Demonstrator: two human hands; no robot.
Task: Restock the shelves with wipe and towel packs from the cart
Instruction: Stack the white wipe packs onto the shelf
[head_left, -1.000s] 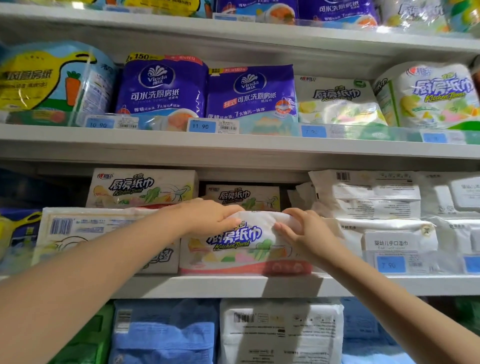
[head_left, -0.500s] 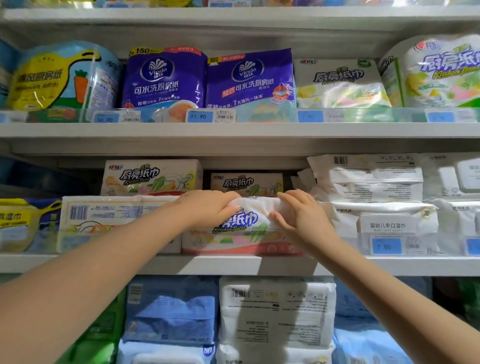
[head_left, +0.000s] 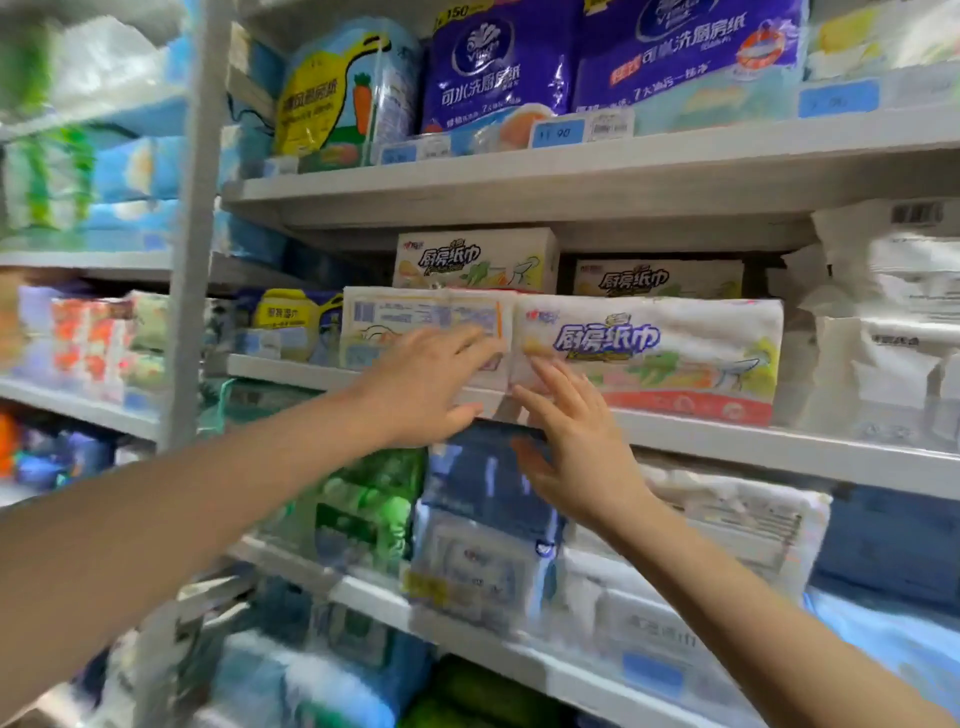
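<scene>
A white kitchen towel pack (head_left: 654, 358) with blue lettering and a red bottom band lies on the middle shelf (head_left: 727, 436). Beside it on the left lies another towel pack (head_left: 415, 317), its barcode side facing out. My left hand (head_left: 421, 389) hovers in front of that left pack with fingers spread, holding nothing. My right hand (head_left: 576, 447) is just below the shelf lip, fingers straight and loose, its fingertips near the lower left corner of the lettered pack. Two more towel packs (head_left: 475, 260) stand behind. The cart is out of view.
Purple towel rolls (head_left: 498, 67) and a yellow and blue pack (head_left: 337, 88) fill the upper shelf. White wipe packs (head_left: 883, 322) are stacked to the right. Blue and green packs (head_left: 483, 519) crowd the lower shelf. A grey upright post (head_left: 192, 234) divides off a blurred shelf bay on the left.
Both hands have let go of the lettered towel pack and drawn back and left from it. The pack now lies flat on the shelf. My view has swung left.
</scene>
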